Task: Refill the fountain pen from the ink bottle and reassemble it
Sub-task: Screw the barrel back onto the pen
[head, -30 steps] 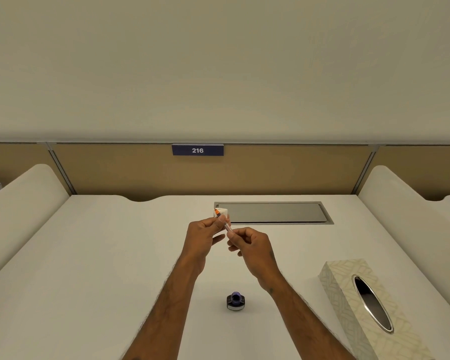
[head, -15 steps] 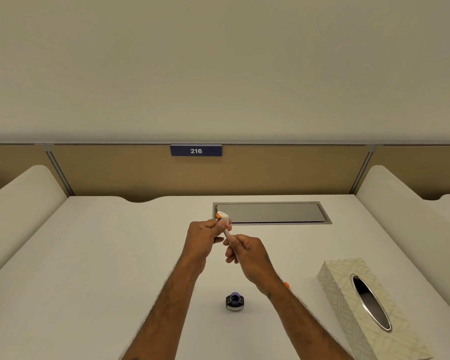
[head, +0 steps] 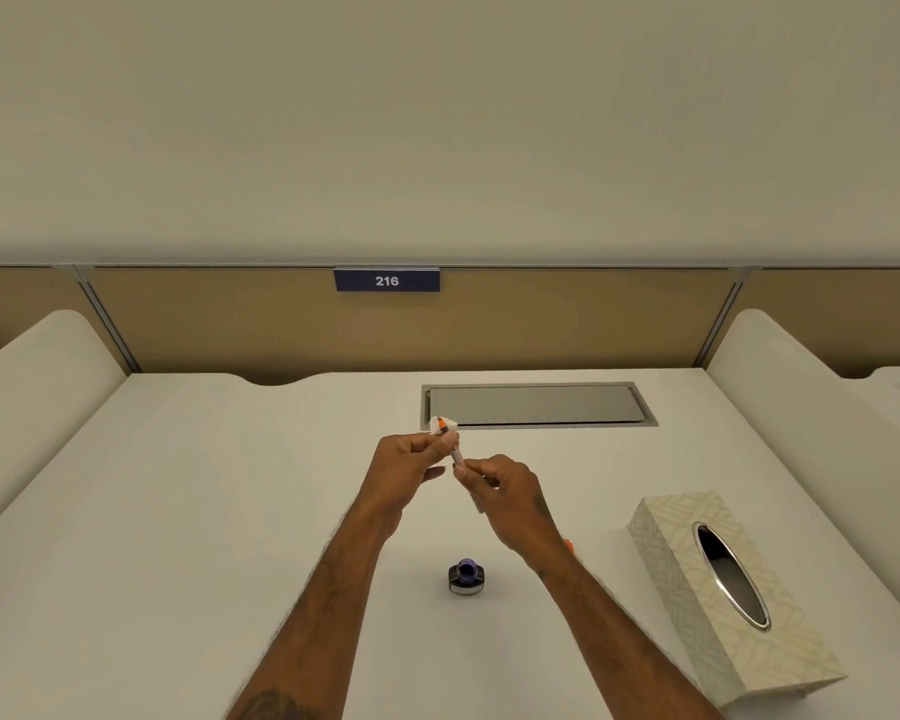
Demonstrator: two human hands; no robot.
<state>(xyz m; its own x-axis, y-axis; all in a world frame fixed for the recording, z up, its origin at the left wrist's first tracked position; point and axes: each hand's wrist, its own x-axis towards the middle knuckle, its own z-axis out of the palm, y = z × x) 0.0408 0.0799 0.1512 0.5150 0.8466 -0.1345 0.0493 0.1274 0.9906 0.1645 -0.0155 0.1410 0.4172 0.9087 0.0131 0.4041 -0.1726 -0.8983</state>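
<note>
Head view: both hands pinch the fountain pen [head: 455, 452] above the worktop [head: 178, 511], left hand [head: 404, 472] fingers clamped on its tissue-wrapped tip, right hand [head: 507, 498] fingers on its lower end. An open ink bottle [head: 466, 577] stands below.

Matt smooth white desk [head: 230, 511] lying under both hands. Brushed metal hatch [head: 536, 405] showing dull sheen just beyond them. Tissue box [head: 697, 589] right of the right hand looking like patterned card, its oval opening rimmed in shiny chrome. Glossy glass ink bottle [head: 466, 578] sitting between the forearms.

Pen nib [head: 441, 424] wrapped in tissue; orange piece [head: 568, 544] mostly behind right wrist.
</note>
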